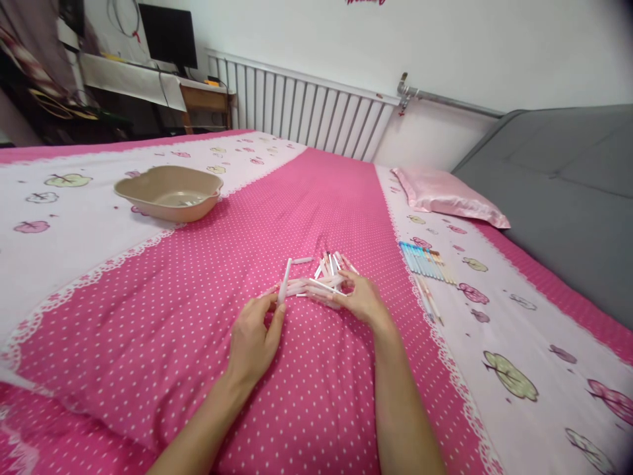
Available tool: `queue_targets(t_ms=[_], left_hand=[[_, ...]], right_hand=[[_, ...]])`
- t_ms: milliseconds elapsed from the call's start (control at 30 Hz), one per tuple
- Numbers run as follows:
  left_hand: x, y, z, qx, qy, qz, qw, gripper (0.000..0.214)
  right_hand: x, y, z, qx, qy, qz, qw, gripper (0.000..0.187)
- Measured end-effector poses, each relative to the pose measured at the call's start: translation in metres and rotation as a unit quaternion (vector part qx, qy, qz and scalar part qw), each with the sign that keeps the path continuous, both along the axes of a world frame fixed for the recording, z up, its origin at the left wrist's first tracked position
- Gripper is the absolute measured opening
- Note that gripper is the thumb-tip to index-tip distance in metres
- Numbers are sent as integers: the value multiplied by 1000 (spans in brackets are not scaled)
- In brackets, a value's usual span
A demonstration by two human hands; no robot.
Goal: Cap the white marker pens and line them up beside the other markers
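In the head view, the left hand (254, 333) is clamped on a pale pen (285, 280), tilted up just left of the pen pile (326, 265)! The right hand (364, 300) touches the pile's right side, its grip hard to tell; this looks like sorting, and the next move seems to call for steady fingertips.

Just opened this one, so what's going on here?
A person's two bare hands are handling pens on a pink polka-dot bed cover. The left hand holds a pale pen with its tip pointing up, while the right hand's fingers are at a loose pile of pens. Off to the right lies a row of blue and brownish pens; a tan basin sits farther left.
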State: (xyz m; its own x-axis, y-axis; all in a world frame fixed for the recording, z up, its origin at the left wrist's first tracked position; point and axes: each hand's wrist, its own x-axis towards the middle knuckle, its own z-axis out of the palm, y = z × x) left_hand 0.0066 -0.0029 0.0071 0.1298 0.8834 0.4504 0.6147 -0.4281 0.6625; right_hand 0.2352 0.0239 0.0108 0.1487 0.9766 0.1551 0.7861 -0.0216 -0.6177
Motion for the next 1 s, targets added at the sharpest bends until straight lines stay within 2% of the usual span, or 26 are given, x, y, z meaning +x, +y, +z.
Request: queue_targets(t_ms=[100, 233, 533, 667, 733, 833, 900, 1000], left_hand=[[0, 0, 0, -3, -3, -1, 1000, 29], [-1, 1, 0, -1, -5, -2, 1000, 29], [0, 0, 1, -6, -5, -2, 1000, 29], [0, 0, 0, -12, -9, -4, 1000, 29], [-1, 0, 0, -15, -8, -4, 1000, 29], [-1, 0, 0, -17, -5, -2, 1000, 30], [-1, 0, 0, -14, -6, -1, 1000, 30], [-1, -1, 0, -7, -6, -1, 1000, 29]], right_hand=[[-1, 0, 3, -48, 29, -14, 998, 64], [-1, -2, 9, -63, 27, -41, 997, 61], [4, -6, 13, -34, -35, -130, 990, 42], [4, -7, 17, 8, -58, -178, 982, 28], [2, -8, 19, 3, -35, -159, 987, 21], [-3, -9, 18, -66, 57, -44, 995, 10], [-8, -10, 16, -116, 84, 22, 989, 13], [-13, -10, 12, -150, 56, 59, 985, 20]])
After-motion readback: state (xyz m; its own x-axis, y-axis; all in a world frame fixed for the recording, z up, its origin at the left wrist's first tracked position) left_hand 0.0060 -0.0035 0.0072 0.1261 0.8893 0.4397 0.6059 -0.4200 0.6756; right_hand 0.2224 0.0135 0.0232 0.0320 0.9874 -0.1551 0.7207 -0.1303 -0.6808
